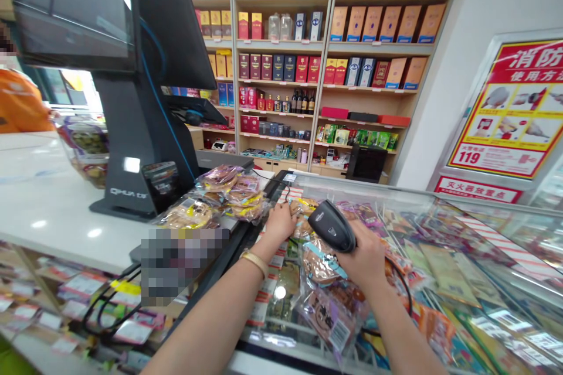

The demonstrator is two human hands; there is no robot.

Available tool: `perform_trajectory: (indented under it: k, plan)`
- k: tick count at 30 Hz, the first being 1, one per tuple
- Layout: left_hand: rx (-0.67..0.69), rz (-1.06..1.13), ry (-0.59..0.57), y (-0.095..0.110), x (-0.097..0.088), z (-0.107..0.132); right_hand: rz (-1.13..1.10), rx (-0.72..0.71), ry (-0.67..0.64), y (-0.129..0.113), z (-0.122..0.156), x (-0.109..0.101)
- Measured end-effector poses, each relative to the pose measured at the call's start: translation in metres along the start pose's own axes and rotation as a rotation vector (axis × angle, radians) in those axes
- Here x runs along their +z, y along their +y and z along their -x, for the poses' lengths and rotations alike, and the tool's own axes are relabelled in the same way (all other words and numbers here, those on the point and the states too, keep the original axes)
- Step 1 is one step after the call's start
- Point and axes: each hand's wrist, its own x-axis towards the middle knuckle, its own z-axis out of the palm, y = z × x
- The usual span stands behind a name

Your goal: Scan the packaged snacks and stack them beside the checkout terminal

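My right hand [365, 255] is wrapped round a black handheld barcode scanner [329, 225], its head pointing left over the glass counter. A cable loops beneath my right wrist. My left hand [281, 221], with a bracelet on the wrist, has its fingers curled in at the left edge of a clear-wrapped biscuit packet [303, 206]. Right under the scanner lies another wrapped packet of round biscuits [319, 263]. Nearer to me is a purple packet [325, 313] with its barcode label facing up. Several more biscuit packets [244, 187] are heaped left of my left hand.
A black checkout terminal [145, 99] stands on the white counter [65, 205], with a large plastic jar [85, 149] behind it. Snack bags fill the glass case [461, 281]. Shelves of boxed bottles [277, 67] line the back wall. A person in orange [21, 102] is at far left.
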Motion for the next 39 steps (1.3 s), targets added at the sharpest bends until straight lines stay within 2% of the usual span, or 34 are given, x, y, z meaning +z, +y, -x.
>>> perform_trajectory:
  k: [5, 11, 13, 16, 18, 20, 24, 29, 34, 39]
  plan:
    - [0.003, 0.149, 0.048, 0.000, -0.010, -0.003, 0.007, 0.012, -0.009, -0.001, 0.000, -0.001]
    - [-0.030, 0.426, 0.135, -0.006, -0.031, -0.005, 0.009, 0.026, 0.000, -0.001, 0.000, 0.000]
    - [-0.050, 0.682, 0.127, -0.006, -0.038, 0.001, 0.010, 0.026, 0.001, -0.001, 0.000, 0.000]
    - [-0.120, 1.228, 0.073, -0.004, -0.047, 0.015, 0.002, 0.021, -0.002, -0.001, -0.001, 0.000]
    - [-0.156, 1.421, 0.056, -0.002, -0.052, 0.025, -0.006, 0.018, -0.011, -0.002, -0.001, 0.000]
    - [-0.158, 1.462, 0.058, -0.001, -0.054, 0.032, -0.014, 0.020, -0.024, -0.003, -0.001, -0.001]
    - [-0.132, 1.389, 0.085, -0.001, -0.054, 0.040, 0.013, 0.012, -0.061, -0.004, -0.002, -0.003]
    - [-0.106, 1.278, 0.145, -0.002, -0.056, 0.041, 0.076, 0.009, -0.143, -0.005, -0.002, -0.004]
    - [-0.087, 1.261, 0.134, 0.000, -0.059, 0.042, 0.080, 0.039, -0.222, -0.006, -0.002, -0.004]
    - [-0.096, 1.250, 0.142, -0.001, -0.058, 0.042, 0.052, 0.053, -0.243, -0.007, -0.003, -0.005]
